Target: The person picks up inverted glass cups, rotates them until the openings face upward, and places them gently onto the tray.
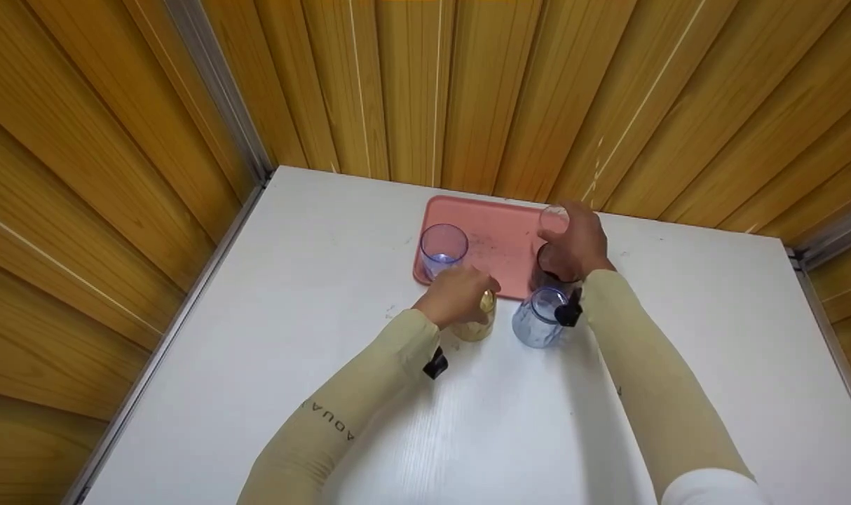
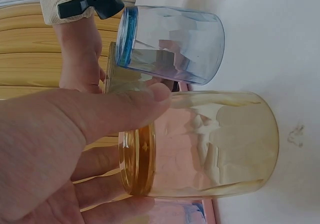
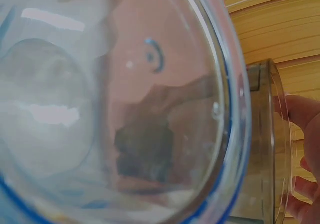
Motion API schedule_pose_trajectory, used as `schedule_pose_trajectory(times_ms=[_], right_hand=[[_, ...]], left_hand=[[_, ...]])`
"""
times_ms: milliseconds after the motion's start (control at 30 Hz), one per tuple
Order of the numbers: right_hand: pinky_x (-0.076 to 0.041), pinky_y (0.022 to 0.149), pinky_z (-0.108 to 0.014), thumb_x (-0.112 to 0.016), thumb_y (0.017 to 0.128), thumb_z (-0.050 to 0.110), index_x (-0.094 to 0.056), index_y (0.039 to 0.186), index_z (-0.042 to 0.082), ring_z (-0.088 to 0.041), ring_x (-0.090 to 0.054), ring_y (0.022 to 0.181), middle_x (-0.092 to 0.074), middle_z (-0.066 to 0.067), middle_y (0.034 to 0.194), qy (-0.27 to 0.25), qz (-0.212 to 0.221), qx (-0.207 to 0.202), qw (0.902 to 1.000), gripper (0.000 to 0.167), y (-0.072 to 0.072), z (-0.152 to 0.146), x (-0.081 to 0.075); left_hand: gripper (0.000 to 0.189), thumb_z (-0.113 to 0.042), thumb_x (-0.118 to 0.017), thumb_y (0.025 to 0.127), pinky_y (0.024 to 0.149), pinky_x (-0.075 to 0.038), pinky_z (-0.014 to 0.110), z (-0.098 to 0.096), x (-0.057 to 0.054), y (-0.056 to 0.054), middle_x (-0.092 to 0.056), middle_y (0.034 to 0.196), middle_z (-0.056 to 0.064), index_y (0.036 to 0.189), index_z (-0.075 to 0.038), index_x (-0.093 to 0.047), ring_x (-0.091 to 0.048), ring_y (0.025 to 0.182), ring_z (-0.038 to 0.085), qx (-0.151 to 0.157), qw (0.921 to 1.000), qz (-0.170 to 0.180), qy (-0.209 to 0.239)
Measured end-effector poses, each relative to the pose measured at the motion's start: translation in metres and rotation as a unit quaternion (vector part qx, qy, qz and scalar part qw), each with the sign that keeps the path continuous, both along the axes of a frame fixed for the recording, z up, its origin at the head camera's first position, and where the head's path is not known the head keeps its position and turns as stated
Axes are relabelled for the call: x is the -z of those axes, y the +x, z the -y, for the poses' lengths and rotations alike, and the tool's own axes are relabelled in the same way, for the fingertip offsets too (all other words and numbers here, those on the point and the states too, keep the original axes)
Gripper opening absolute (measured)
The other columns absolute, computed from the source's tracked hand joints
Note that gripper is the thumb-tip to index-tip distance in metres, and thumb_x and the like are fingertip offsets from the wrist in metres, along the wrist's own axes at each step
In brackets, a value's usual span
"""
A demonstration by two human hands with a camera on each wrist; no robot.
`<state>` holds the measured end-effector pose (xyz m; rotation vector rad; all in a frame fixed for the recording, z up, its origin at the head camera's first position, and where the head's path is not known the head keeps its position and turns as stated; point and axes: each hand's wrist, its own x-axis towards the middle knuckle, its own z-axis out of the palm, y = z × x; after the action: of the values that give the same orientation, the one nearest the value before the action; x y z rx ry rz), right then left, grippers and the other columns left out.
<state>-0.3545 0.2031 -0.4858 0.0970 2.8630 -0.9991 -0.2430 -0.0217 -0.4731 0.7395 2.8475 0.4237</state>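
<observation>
My left hand (image 1: 459,298) grips a yellow transparent cup (image 2: 225,144) near its rim, thumb on one side and fingers on the other. That cup stands on the white table at the front edge of a pink tray (image 1: 502,231). Over the tray's right side, my right hand (image 1: 576,242) holds a clear cup (image 1: 553,217) by its upper part; the fingers are partly hidden. Just in front of this hand is a dark brown cup (image 1: 545,273), partly covered by it. A light blue cup (image 1: 536,322) stands on the table below the right wrist.
A purple-blue cup (image 1: 443,249) stands at the tray's left end. Wood-patterned walls (image 1: 411,91) rise behind and to the left of the white table (image 1: 271,337). Black wrist cameras (image 1: 436,365) sit on both sleeves, the right one close to the light blue cup.
</observation>
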Motion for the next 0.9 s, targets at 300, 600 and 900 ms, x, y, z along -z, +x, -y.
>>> schedule_pose_trajectory(times_ms=[300,600,900], right_hand=[[-0.027,0.114,-0.059,-0.072,0.085,0.039,-0.024,0.154,0.02,-0.035,-0.032,0.141,-0.03,-0.011,0.157,-0.014,0.004,0.0,0.9999,0.086,0.001,-0.007,-0.001],[-0.032,0.114,-0.056,-0.071,0.086,0.04,-0.032,0.15,0.017,-0.033,-0.038,0.134,-0.04,-0.012,0.148,-0.031,-0.024,0.0,0.9992,0.078,0.0,-0.01,-0.003],[-0.032,0.114,-0.054,-0.071,0.087,0.037,-0.032,0.15,0.013,-0.035,-0.037,0.137,-0.04,-0.015,0.148,-0.025,-0.038,-0.007,0.9989,0.078,0.007,-0.013,-0.005]], left_hand=[[0.05,-0.023,-0.086,0.072,0.093,-0.055,0.035,-0.002,-0.002,0.002,-0.071,0.116,-0.003,0.119,-0.022,-0.07,-0.067,0.103,0.018,-0.012,0.9996,0.02,0.013],[0.049,-0.02,-0.086,0.072,0.091,-0.056,0.034,-0.002,-0.002,0.002,-0.071,0.115,-0.002,0.118,-0.022,-0.07,-0.068,0.102,0.018,-0.015,0.9993,0.026,0.024],[0.05,-0.02,-0.086,0.071,0.092,-0.055,0.035,-0.001,0.0,0.001,-0.071,0.115,-0.002,0.119,-0.021,-0.07,-0.068,0.103,0.018,-0.011,0.9994,0.022,0.023]])
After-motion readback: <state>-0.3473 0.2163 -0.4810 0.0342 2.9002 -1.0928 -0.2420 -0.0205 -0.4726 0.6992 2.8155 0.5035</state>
